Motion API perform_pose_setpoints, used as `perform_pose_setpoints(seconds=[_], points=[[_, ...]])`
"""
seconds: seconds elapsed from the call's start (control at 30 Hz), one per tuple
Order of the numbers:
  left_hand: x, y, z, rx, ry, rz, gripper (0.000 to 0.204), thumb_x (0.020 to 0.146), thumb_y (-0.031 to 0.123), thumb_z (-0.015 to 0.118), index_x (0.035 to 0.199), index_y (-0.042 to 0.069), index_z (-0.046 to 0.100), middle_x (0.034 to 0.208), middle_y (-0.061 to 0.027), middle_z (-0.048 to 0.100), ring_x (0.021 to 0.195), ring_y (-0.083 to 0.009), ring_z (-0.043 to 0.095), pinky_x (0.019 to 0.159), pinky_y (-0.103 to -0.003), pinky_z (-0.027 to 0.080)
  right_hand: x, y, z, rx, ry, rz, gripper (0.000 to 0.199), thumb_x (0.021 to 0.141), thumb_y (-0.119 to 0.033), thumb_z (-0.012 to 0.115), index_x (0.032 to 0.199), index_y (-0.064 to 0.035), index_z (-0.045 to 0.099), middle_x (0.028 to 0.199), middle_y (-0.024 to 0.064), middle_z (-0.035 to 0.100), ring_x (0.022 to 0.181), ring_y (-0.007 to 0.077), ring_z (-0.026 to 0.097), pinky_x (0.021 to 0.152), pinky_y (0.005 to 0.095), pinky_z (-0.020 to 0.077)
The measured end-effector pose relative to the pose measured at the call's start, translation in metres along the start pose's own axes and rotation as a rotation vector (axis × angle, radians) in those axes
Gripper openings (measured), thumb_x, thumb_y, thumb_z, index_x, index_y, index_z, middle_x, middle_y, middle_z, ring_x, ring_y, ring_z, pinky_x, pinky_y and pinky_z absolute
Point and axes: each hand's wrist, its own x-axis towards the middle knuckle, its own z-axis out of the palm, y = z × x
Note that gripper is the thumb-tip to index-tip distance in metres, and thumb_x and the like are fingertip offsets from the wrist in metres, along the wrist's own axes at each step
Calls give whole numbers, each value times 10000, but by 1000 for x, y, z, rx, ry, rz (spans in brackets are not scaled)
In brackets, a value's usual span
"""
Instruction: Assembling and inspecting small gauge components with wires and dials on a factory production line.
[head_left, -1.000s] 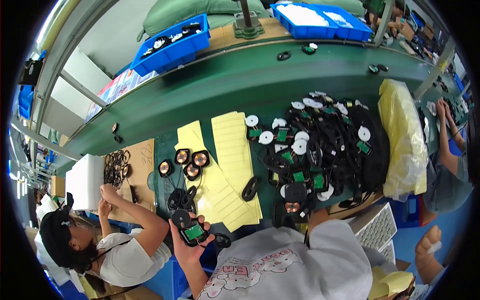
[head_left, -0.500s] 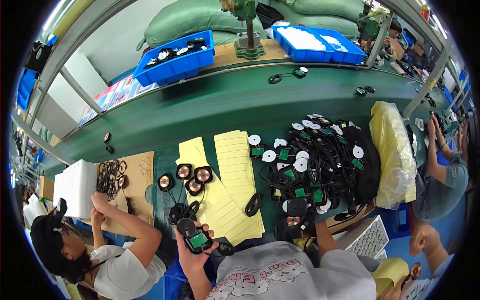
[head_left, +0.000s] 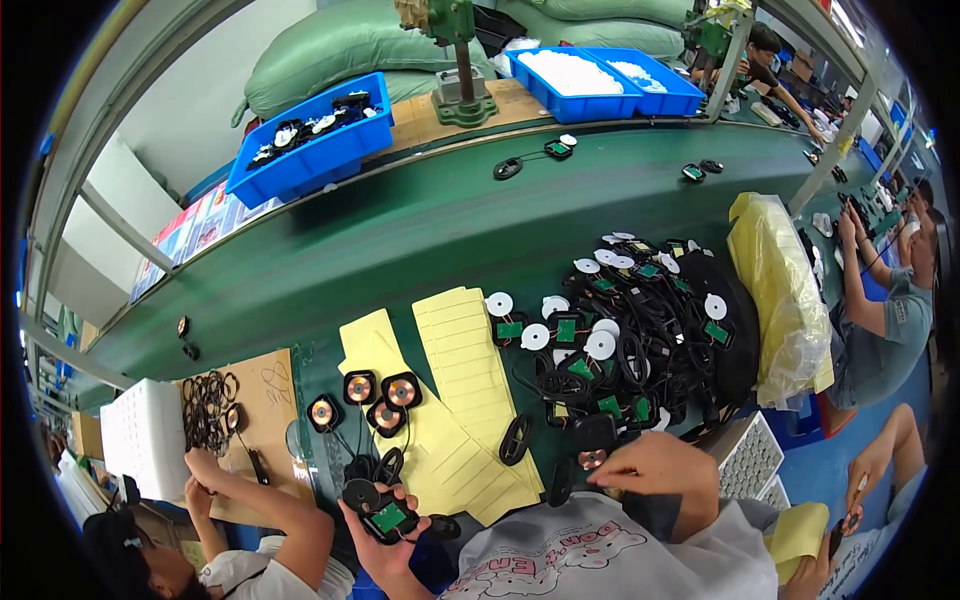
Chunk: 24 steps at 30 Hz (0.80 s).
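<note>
My left hand (head_left: 372, 540) grips a black square housing with a green circuit board (head_left: 390, 517). A round black disc (head_left: 360, 493) sits at the housing's upper left, also against this hand. To the right, my right hand (head_left: 665, 470) has its fingers pinched together, pointing left; what is between them, if anything, cannot be made out. Just beyond its fingertips lie a copper coil piece (head_left: 592, 458) and a black housing (head_left: 594, 432). A large pile of black cables with green boards and white discs (head_left: 640, 330) spreads beyond my right hand.
Yellow paper sheets (head_left: 465, 350) lie ahead, with several copper-coil units (head_left: 400, 390) on their left part. A plastic-wrapped yellow stack (head_left: 775, 290) stands right. Blue bins (head_left: 320, 145) line the far side beyond the green belt (head_left: 400, 225). Co-workers sit on both sides.
My right hand has come up from behind the pile's near edge into view, pinched. My left hand still holds the housing, slightly lower. The whole view has shifted and tilted.
</note>
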Motion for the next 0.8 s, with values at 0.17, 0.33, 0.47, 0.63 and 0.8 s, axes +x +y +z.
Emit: perform_pose_setpoints(seconds=[0.17,0.33,0.47,0.63,0.8], points=[[10,1,3,-5,10,16,542,906,548,334,1091,67,501,993,-140,474,886,-308,485,632,-433,440,10,5,-30,-26,18,-94,288,877,-302,530,1040,-90,637,926,37,666,737,232,609,640,283,465],[6,2,0,7,55,63,541,904,552,334,1079,69,503,986,-137,474,878,-303,484,622,-424,438,48,15,-119,-65,118,7,276,829,-298,591,970,-69,651,971,41,654,656,185,584,594,284,474],[13,-1,17,60,104,65,505,910,536,338,1073,85,500,979,-129,474,855,-288,476,593,-408,437,119,164,-253,-441,856,425,265,777,-193,544,985,-36,584,972,116,615,804,291,577,703,378,475],[12,4,6,96,30,79,387,903,386,438,1147,88,472,1073,-129,497,902,-272,506,693,-396,448,178,367,-325,-927,1188,779,178,787,-152,504,938,-75,560,887,112,581,769,287,602,555,393,493],[31,17,-2,118,-129,59,409,886,270,534,1237,82,443,1197,-138,503,1006,-275,523,835,-396,455,221,388,-340,-1041,1264,730,97,787,-137,507,837,-77,565,747,86,595,670,262,598,539,374,477]])
